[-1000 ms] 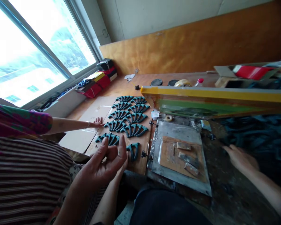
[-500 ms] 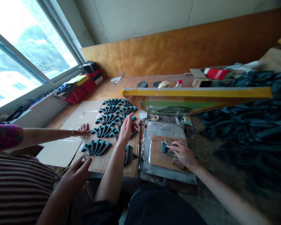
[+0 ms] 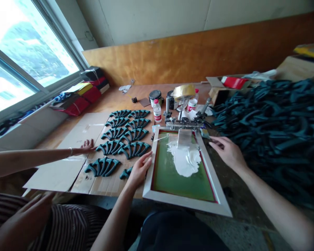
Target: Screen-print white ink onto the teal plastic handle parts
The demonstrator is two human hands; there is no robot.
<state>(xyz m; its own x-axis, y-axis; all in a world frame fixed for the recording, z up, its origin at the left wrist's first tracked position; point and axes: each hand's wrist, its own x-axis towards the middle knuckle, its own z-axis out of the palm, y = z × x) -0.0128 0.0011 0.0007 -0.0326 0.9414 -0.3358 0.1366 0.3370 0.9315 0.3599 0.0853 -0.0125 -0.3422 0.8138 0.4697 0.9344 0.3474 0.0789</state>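
Observation:
A white-framed printing screen [image 3: 172, 199] lies flat in front of me, its green mesh carrying a smear of white ink [image 3: 185, 158]. A grey squeegee [image 3: 184, 138] stands at the top of the mesh. My left hand [image 3: 139, 170] rests against the frame's left rail with fingers stretched out and nothing in it. My right hand [image 3: 229, 152] lies beside the right rail near the top corner, fingers extended, holding nothing. Rows of dark teal curved parts [image 3: 125, 134] lie on cardboard [image 3: 68, 167] to the left.
Another person's hand [image 3: 86, 145] rests on the cardboard, and a second hand [image 3: 34, 205] shows at bottom left. A big heap of dark teal parts [image 3: 274, 118] fills the right. Bottles [image 3: 157, 111], ink tins [image 3: 155, 94] and tape stand behind the screen's hinge.
The screen has swung down flat over the plate. My right hand left the part on the plate and went to the right rail. My left hand moved from the teal rows to the left rail.

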